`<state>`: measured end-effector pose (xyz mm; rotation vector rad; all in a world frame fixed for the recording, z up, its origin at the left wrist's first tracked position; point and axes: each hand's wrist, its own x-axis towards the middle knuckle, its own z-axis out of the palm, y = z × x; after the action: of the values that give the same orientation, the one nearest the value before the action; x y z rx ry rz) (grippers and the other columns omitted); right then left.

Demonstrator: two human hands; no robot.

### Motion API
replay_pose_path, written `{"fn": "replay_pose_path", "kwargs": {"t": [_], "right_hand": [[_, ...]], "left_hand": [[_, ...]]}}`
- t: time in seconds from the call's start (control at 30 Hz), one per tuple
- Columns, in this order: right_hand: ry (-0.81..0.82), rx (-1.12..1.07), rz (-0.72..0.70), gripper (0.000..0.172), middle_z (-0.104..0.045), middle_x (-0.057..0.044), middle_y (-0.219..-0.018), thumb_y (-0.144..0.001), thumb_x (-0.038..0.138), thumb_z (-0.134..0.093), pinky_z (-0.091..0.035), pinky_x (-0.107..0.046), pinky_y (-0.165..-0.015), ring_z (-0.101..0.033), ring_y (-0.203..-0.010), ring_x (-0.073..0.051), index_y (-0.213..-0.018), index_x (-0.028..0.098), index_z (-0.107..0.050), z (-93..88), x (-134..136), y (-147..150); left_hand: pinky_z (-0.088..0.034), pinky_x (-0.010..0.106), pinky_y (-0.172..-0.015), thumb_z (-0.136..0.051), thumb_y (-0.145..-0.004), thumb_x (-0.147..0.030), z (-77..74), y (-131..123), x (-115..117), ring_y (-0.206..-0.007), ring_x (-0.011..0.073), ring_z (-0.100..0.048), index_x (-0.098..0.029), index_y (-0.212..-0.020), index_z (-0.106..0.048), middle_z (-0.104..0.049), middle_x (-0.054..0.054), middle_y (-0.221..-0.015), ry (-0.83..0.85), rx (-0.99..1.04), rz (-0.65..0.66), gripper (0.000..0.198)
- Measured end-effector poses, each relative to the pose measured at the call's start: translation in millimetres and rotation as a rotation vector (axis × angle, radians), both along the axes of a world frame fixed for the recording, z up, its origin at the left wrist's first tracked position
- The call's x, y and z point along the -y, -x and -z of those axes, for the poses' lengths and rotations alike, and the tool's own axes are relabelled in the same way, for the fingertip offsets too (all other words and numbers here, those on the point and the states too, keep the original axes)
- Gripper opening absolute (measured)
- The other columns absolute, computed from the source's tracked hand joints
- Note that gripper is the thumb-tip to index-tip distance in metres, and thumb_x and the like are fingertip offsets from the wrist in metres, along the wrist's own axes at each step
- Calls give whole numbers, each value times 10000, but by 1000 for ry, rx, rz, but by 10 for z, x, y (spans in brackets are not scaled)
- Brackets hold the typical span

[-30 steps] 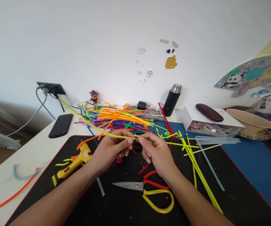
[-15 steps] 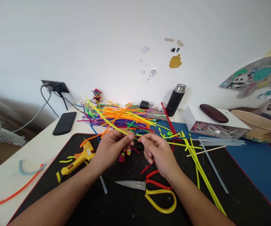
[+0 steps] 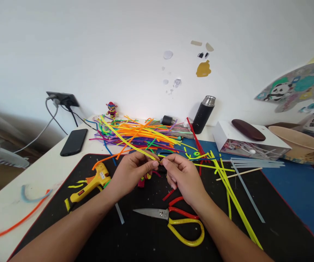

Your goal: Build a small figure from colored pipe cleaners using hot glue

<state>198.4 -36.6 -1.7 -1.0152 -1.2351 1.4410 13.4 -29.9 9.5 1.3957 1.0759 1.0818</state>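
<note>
Fingers of left hand [image 3: 128,174] and right hand [image 3: 183,177] pinch a yellow pipe cleaner [image 3: 124,141] near one end. Looks early: no folds along the free length, scissors [image 3: 162,214] lying on the mat [image 3: 97,236].

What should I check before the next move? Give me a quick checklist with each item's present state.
1. Left hand pinching the yellow stem: ok.
2. Right hand firmly gripping that stem's end: cannot tell, the contact is too small to judge.
3. Scissors lying on the black mat, in neither hand: ok.
4. Glue gun cool and switched off: cannot tell.
5. Yellow-green stems gathered off the mat: not ok, several lie across its right side.
</note>
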Motion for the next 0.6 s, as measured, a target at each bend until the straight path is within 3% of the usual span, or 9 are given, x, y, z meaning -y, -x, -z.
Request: {"fn": "replay_pose_path", "kwargs": {"t": [0.37,0.6], "right_hand": [[-104,186,3,263,-411,96,-493,-938,432,-636,-251,-235,-417,-357,-393,-86,-809,202,-638,-10,44,17],[-346,445,52,174,-408,71,-569,-940,268,-613,-292,-256,-520,-368,-523,-109,-781,210,-654,38,43,-16]], "left_hand": [[-430,216,-508,-800,-839,-544,-27,-24,5,-560,103,-508,-180,-781,-658,-618,-16,-670,20,45,74,395],[-413,214,-529,-750,-883,-471,-54,12,-6,-578,106,-491,-176,-765,-666,-584,-19,-662,-15,-32,100,328]]}}
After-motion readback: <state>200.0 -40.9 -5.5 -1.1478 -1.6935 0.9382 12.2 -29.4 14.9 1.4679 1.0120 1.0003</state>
